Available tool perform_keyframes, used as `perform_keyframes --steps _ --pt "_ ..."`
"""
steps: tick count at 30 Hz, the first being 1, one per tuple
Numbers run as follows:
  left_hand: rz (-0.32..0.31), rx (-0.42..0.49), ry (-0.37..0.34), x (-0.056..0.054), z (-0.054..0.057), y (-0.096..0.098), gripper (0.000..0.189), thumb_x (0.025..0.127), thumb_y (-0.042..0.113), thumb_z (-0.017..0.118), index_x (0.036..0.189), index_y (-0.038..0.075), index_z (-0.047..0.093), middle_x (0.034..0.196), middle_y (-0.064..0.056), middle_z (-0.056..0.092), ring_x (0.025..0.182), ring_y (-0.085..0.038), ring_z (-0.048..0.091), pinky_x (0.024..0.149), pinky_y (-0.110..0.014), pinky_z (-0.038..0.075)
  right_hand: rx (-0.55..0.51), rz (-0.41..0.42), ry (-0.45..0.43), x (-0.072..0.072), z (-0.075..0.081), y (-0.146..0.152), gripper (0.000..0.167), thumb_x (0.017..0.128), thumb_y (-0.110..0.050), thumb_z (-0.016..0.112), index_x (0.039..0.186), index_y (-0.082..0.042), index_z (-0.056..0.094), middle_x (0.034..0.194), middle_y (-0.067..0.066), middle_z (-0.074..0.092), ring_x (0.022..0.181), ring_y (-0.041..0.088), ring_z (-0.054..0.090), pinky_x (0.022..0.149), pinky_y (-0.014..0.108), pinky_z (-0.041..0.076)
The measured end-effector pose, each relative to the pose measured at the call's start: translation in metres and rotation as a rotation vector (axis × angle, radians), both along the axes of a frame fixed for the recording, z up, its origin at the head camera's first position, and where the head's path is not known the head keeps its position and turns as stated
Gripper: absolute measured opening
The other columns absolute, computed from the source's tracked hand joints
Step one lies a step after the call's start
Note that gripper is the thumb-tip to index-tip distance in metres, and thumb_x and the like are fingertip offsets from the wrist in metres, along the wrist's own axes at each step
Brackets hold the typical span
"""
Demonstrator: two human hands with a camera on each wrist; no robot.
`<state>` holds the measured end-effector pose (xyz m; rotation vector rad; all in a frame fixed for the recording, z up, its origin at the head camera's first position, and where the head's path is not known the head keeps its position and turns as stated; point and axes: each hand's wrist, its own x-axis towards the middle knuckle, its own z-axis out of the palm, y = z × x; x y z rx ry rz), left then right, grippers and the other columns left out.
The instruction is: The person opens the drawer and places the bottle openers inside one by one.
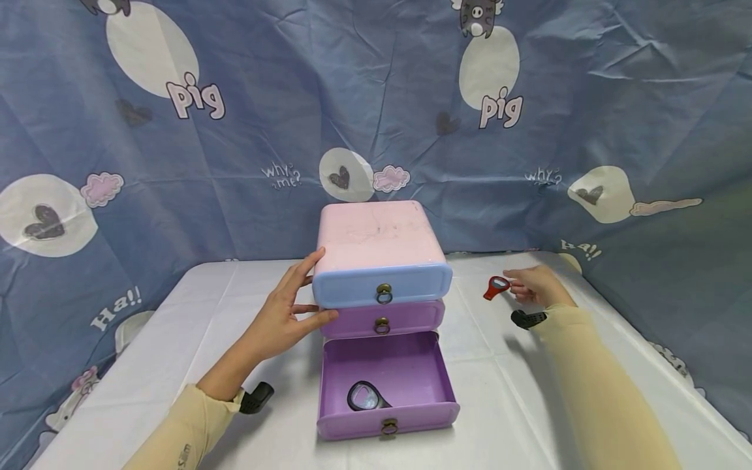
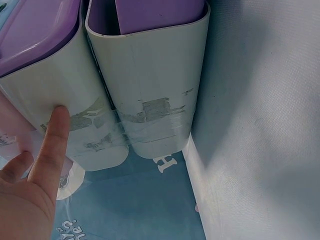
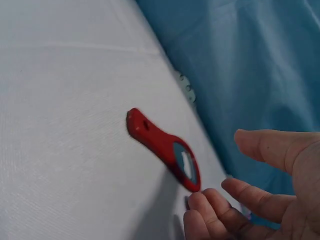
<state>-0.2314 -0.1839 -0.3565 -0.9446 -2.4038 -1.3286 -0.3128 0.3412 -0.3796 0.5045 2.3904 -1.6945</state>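
Note:
A small chest of drawers (image 1: 376, 228) with a pink top stands mid-table. My left hand (image 1: 284, 320) rests on its left side, with the thumb at the purple middle drawer (image 1: 411, 318). In the left wrist view, a finger of that hand touches the pale side wall (image 2: 150, 75). The purple bottom drawer (image 1: 352, 427) is pulled out, and a black magnifying glass (image 1: 364, 396) lies in it. To the right, a red magnifying glass (image 3: 155, 140) tilts above the cloth, its rim by the fingertips of my right hand (image 1: 534, 285). Thumb and fingers are spread apart there.
White cloth covers the table (image 1: 493, 405). Behind it hangs a blue printed curtain (image 1: 252, 130), close to the back of the chest. The blue top drawer (image 1: 352, 290) is pushed in. Clear tape (image 2: 150, 132) runs across the chest's side.

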Motion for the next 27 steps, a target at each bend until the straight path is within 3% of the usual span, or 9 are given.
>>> perform_keyframes --steps 5,11,19,22,25,27 --pt "-0.002 0.005 -0.001 0.001 0.0 -0.001 0.106 0.092 0.016 0.088 0.171 0.041 0.022 0.169 -0.009 0.035 0.147 -0.045 0.051 0.09 -0.037 0.066 0.033 -0.06 0.006 -0.004 -0.012 -0.002 0.071 0.105 -0.031 0.066 0.156 0.011 0.039 0.097 -0.002 0.062 0.07 0.002 0.062 0.071 0.02 0.059" --pt "0.0 0.004 0.0 0.0 0.0 -0.003 0.105 0.093 0.016 0.087 0.171 0.041 0.021 0.169 -0.01 0.035 0.148 -0.045 0.05 0.091 -0.038 0.066 0.124 -0.08 0.001 -0.011 -0.017 -0.006 0.07 0.102 -0.037 0.069 0.151 0.009 0.046 0.103 0.001 0.055 0.081 0.011 0.057 0.073 0.021 0.053" --pt "-0.007 0.007 -0.001 -0.003 0.001 -0.001 0.107 0.092 0.017 0.088 0.171 0.043 0.021 0.167 -0.01 0.036 0.148 -0.044 0.051 0.09 -0.037 0.066 0.165 -0.109 0.0 -0.007 -0.015 -0.011 0.048 0.098 -0.032 0.074 0.128 0.002 0.059 0.085 -0.001 0.055 0.076 0.015 0.053 0.071 0.024 0.049" --pt "-0.01 0.006 -0.001 -0.003 0.0 -0.001 0.106 0.092 0.017 0.088 0.171 0.042 0.021 0.167 -0.011 0.036 0.148 -0.046 0.051 0.09 -0.037 0.066 0.099 -0.103 -0.007 -0.005 -0.017 -0.013 0.046 0.098 -0.03 0.075 0.126 0.002 0.056 0.095 0.006 0.052 0.086 0.021 0.049 0.073 0.029 0.055" --pt "-0.005 0.006 -0.008 -0.002 -0.001 -0.001 0.106 0.092 0.018 0.088 0.171 0.042 0.021 0.167 -0.011 0.036 0.149 -0.045 0.05 0.091 -0.037 0.066 0.073 -0.087 -0.007 -0.004 -0.019 -0.015 0.052 0.099 -0.031 0.076 0.132 0.002 0.053 0.117 0.016 0.049 0.104 0.027 0.045 0.081 0.038 0.058" --pt "-0.004 0.007 -0.011 -0.002 -0.001 -0.001 0.106 0.092 0.017 0.088 0.171 0.043 0.021 0.167 -0.011 0.036 0.149 -0.045 0.05 0.091 -0.038 0.066 0.134 -0.07 0.003 -0.003 -0.02 -0.016 0.06 0.099 -0.035 0.075 0.136 0.006 0.052 0.131 0.023 0.05 0.113 0.031 0.045 0.088 0.039 0.055"
